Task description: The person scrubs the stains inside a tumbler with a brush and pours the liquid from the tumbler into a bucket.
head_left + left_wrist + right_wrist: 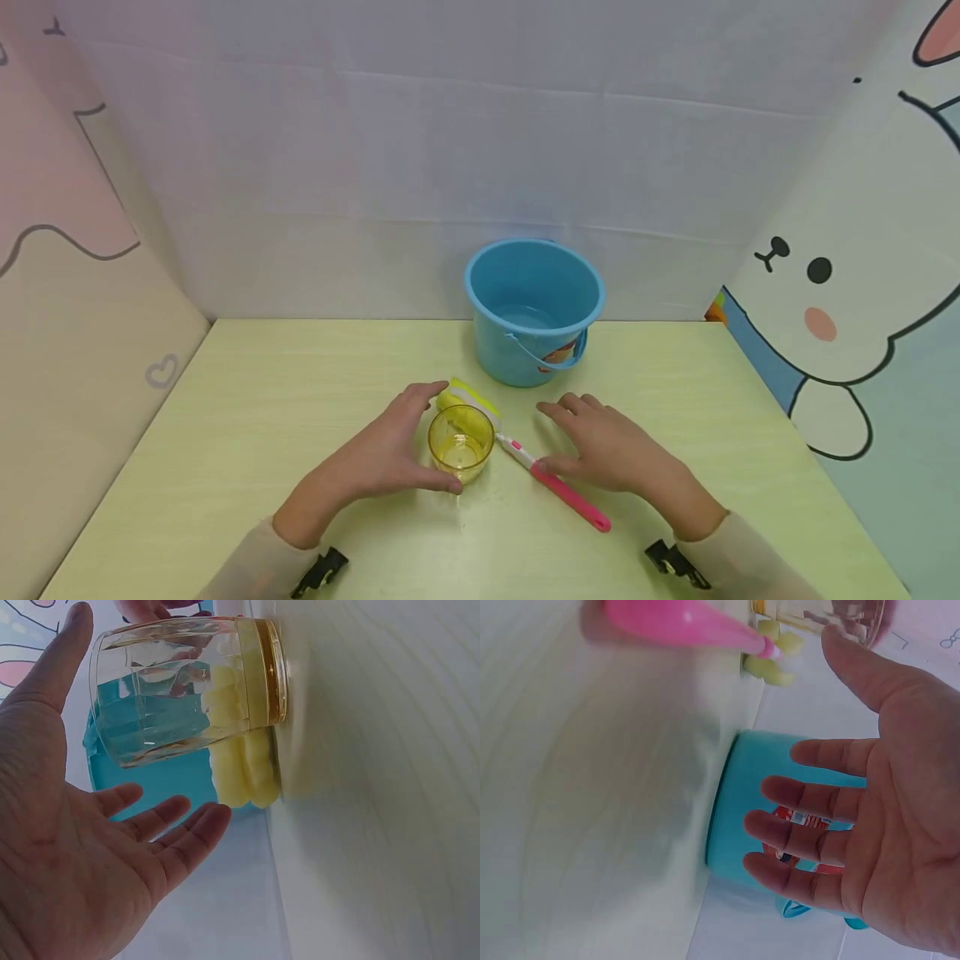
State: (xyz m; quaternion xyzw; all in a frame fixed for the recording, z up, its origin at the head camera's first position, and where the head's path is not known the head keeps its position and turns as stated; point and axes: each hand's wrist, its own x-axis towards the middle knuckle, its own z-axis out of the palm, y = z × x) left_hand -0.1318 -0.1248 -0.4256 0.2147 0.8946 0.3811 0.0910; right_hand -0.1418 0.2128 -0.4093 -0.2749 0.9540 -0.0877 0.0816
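Note:
An amber-tinted clear glass stands upright on the table. My left hand curves beside it, thumb in front and fingers to the left; in the left wrist view the fingers look apart from the glass. Behind and right of the glass lies a sponge brush with a pink and white handle; its yellow sponge head is partly hidden by the glass. My right hand hovers palm down over the handle, holding nothing. Its fingers are spread and relaxed in the right wrist view.
A light blue bucket with its handle hanging down stands at the back, just beyond the brush. A white cloth wall rises behind the pale table. Cartoon-printed panels flank both sides.

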